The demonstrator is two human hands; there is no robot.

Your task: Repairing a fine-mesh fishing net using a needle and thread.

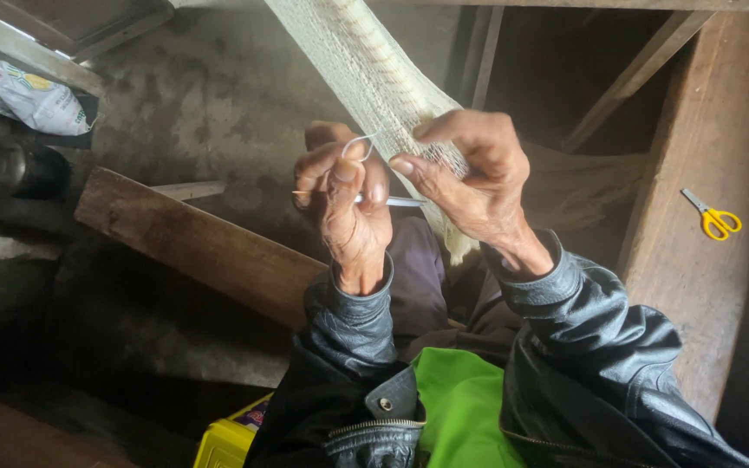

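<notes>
I see a dim room with a stained concrete floor (218, 95). A plank (192, 243) lies left; a wooden beam (704, 173) runs right.

A crumpled white plastic bag (21, 94) with a small yellow and green print lay at the upper left, just above a dark round pot (19, 167). Far below and to the right of that pot, at the bottom edge, sat a yellow box (227, 440) bearing a partly hidden label (256, 416), purple and white.

One net (366, 69); one scissors (714, 218); two planks (201, 247).
</notes>
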